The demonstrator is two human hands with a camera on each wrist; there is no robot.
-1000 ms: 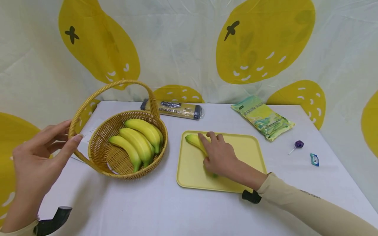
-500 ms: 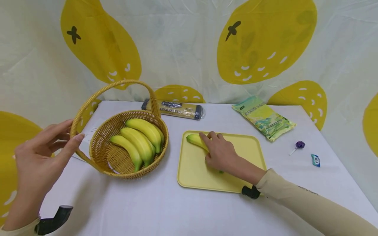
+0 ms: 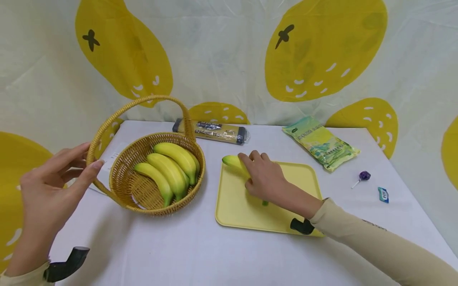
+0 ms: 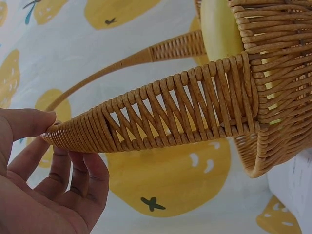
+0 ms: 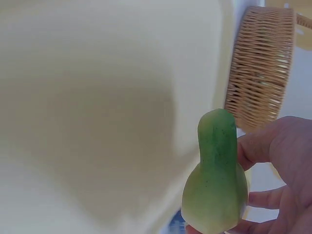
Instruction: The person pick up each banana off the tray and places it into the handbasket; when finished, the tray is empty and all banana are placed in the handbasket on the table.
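Note:
In the head view my left hand [image 3: 53, 186] pinches the side of the handle [image 3: 94, 145] of a wicker basket [image 3: 150, 198]. Thumb and fingers meet on that handle in the left wrist view too. Several yellow bananas [image 3: 164, 171] with green ends lie side by side in the basket. My right hand [image 3: 266, 176] grips another banana [image 3: 231, 161], held over a pale yellow tray [image 3: 232, 210]. Its green stem end [image 5: 217, 136] faces the camera in the right wrist view, with fingers along its side. The hand hides the banana's middle in the head view.
Behind the basket lies a pack of spaghetti [image 3: 218, 133]. A green and yellow bag [image 3: 322, 143] sits at the back right. A purple lollipop [image 3: 364, 176] and a small blue-green packet [image 3: 383, 195] lie to the right. Some white paper [image 3: 107, 167] shows behind the handle.
The banana in my right hand has lifted from the tray, its far tip now overlapping the tray's back left corner. My left hand keeps its hold on the handle.

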